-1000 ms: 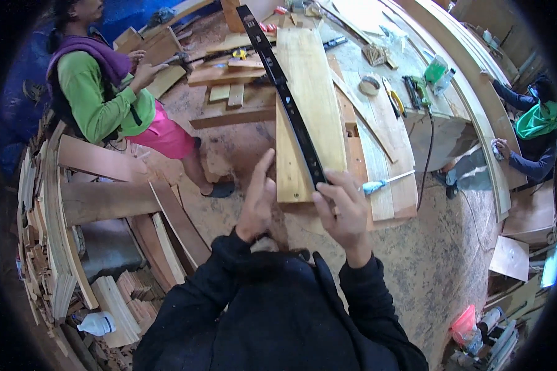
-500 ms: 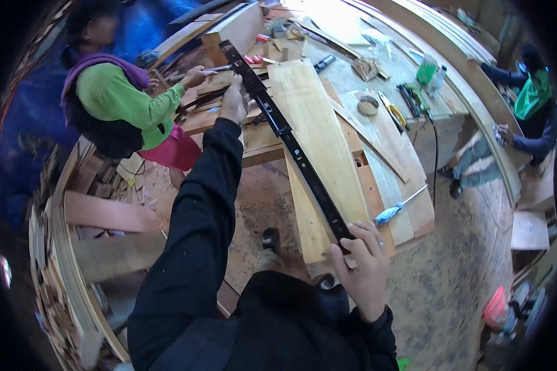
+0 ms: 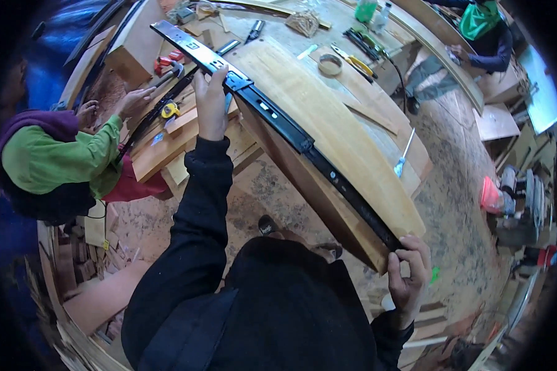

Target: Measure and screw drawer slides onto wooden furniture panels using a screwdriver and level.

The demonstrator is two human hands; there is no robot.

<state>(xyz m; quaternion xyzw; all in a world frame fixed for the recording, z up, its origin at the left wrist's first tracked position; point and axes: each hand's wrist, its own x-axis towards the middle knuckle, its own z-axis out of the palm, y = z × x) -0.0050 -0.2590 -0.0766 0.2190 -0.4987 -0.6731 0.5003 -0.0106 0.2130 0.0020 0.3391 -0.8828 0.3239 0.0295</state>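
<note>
Black rail (image 3: 291,128), any lettering too small to read, is gripped by left hand (image 3: 212,106) and right hand (image 3: 411,273).

One person's two bare hands, the left hand (image 3: 211,108) and the right hand (image 3: 410,272), meet one black metal rail (image 3: 283,122). Two other people, one green-sleeved worker (image 3: 49,154) and one dark-sleeved worker (image 3: 497,51), bring the visible headcount to three. Also in view: one screwdriver (image 3: 400,166), one tape roll (image 3: 330,72), one yellow tape measure (image 3: 169,110) and two containers, one green container (image 3: 365,11) and one clear bottle (image 3: 381,20).
</note>
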